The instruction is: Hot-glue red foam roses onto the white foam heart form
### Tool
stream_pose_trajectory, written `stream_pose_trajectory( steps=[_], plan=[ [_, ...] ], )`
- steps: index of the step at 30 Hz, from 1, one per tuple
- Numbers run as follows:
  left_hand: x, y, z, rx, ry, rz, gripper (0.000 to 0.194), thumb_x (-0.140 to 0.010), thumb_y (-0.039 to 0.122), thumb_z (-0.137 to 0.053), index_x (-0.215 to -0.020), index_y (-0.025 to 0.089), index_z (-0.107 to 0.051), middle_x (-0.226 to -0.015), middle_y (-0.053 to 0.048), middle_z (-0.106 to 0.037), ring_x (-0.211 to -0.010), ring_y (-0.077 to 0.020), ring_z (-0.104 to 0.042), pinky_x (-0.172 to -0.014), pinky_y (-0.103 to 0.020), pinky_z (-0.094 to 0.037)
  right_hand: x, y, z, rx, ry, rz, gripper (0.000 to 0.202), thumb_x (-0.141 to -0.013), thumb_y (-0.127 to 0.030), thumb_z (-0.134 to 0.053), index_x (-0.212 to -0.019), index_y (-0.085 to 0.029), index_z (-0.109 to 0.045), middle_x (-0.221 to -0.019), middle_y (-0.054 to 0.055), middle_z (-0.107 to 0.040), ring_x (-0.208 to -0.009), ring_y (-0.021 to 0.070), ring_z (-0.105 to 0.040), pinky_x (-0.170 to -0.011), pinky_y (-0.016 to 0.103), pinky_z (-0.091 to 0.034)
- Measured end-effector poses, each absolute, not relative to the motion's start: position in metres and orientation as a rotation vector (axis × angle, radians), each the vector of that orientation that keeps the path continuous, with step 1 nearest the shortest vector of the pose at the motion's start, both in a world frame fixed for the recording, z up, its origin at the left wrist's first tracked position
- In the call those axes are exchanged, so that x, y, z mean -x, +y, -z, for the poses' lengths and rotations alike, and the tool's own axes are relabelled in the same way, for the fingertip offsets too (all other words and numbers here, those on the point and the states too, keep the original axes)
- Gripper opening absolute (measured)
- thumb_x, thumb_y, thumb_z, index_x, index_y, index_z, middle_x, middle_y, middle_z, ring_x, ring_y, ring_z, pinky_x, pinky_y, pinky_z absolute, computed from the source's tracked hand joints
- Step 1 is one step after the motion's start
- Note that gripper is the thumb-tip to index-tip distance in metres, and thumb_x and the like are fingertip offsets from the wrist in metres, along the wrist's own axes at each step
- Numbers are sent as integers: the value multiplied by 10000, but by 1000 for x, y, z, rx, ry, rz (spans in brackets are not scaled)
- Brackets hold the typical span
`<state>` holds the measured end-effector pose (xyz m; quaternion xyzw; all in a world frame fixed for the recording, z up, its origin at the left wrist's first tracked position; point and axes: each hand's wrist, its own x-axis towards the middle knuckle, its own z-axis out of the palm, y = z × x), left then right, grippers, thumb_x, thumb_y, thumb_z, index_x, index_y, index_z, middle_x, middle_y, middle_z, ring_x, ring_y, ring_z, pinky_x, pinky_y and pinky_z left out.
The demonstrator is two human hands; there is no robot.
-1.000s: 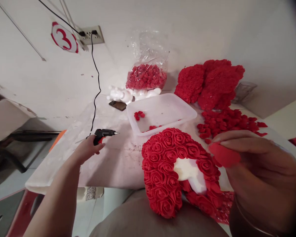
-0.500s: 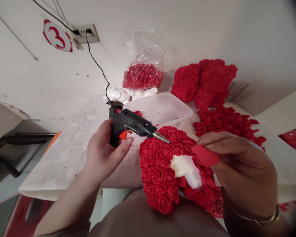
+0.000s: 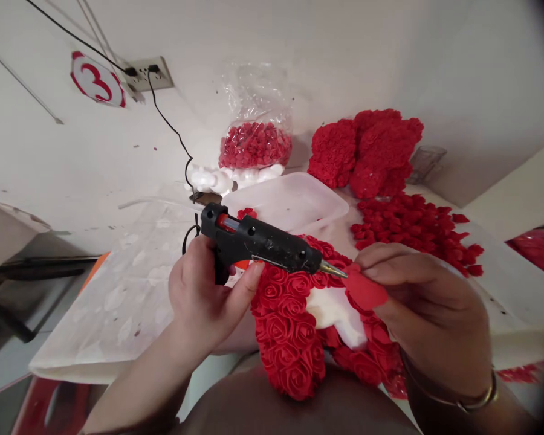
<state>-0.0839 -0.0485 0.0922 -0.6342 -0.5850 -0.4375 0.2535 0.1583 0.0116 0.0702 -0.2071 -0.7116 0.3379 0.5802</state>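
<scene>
The left hand (image 3: 208,296) is wrapped around the grip of a black glue gun (image 3: 272,244), its thumb along the near side; most of its other fingers are hidden behind the handle, so how they lie on the trigger cannot be told. The right hand (image 3: 435,308) pinches a red foam piece (image 3: 366,290) between thumb and fingertips, the lower fingers curled and partly hidden. The metal nozzle points at the piece's left edge, but whether the two touch is hard to make out. Below both hands, a rose-covered form (image 3: 290,338) rests on the lap (image 3: 299,417), its top partly covered by the glue gun and its right side by the foam piece and right hand; a white patch (image 3: 338,314) shows among the roses. On the table (image 3: 104,302) behind, the glue gun hides part of a translucent tray (image 3: 285,199) and of a few red bits in it. A dark flat object (image 3: 208,198) is mostly covered, beside white shapes (image 3: 213,180) under a clear bag (image 3: 256,145) of red flowers. To the right lies a loose red heap (image 3: 412,229), partly behind the right hand.
</scene>
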Motion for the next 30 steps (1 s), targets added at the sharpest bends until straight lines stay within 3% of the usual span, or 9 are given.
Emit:
stream_pose_trajectory(
  steps=[19,30],
  plan=[
    [83,-51,-91,1754,-1653,1200,210,-880,336,-635,-931,239,-456,-568,91,-473,-433,-90,-456,-435,-249,-310,-152,13,-76,480,-1664,-722,304,-861,-73,-630,-987,-341,-697,-878,9,-711,-860,210,-686,-674,366,-602],
    [83,-52,-88,1701,-1648,1111,230,-876,343,-629,-866,239,-424,-565,83,-417,-430,-93,-424,-441,-256,-246,-151,17,-76,395,-1654,-716,313,-825,-10,-651,-977,-281,-690,-874,12,-703,-847,177,-697,-686,320,-611]
  ],
)
